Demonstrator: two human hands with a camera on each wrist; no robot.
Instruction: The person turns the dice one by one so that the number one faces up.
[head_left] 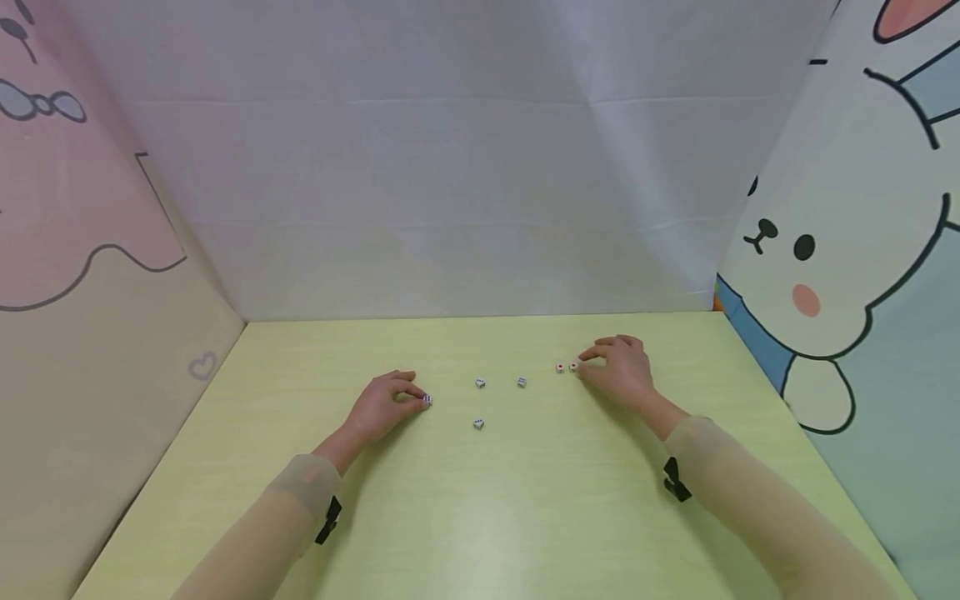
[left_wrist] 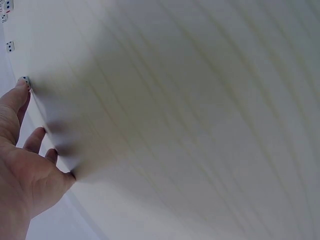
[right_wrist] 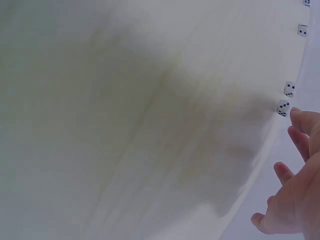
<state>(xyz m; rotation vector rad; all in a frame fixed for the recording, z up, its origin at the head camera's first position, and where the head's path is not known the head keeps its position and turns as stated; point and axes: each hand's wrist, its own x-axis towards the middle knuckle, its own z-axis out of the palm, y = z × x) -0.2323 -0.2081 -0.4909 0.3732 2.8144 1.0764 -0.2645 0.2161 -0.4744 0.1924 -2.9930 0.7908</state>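
Nearest the viewpoint, two pale sleeves point(head_left: 750, 492) are being stretched over the bare front of the yellowish tabletop point(head_left: 480, 517). Next, a front loose die point(head_left: 478, 424) is being left untouched, set to the right of the left hand point(head_left: 377, 408) and slightly nearer than it; by the left it is being more closely approached than by the right. A little farther back, a pinched die point(head_left: 427, 400) is being gripped between the left thumb and a finger, at the hand's right-hand end; whether it is being held off the surface cannot be told.

Beyond these, a middle die point(head_left: 480, 383) and a right-middle die point(head_left: 521, 382) are being kept well apart in the gap between the hands, the former lying nearer the left, the latter nearer the right. Farther still, the right hand point(head_left: 619, 371) is being held with thumb and finger bent toward an outer die point(head_left: 573, 367), just beside its tips; whether a pinch is being made cannot be told. Just left of that die an inner die point(head_left: 559, 367) is being screened from the right hand by its neighbour, seemingly the governing relation. No long axis is being offered by such cubes. Behind everything, a white backdrop point(head_left: 450, 208) is being hung.
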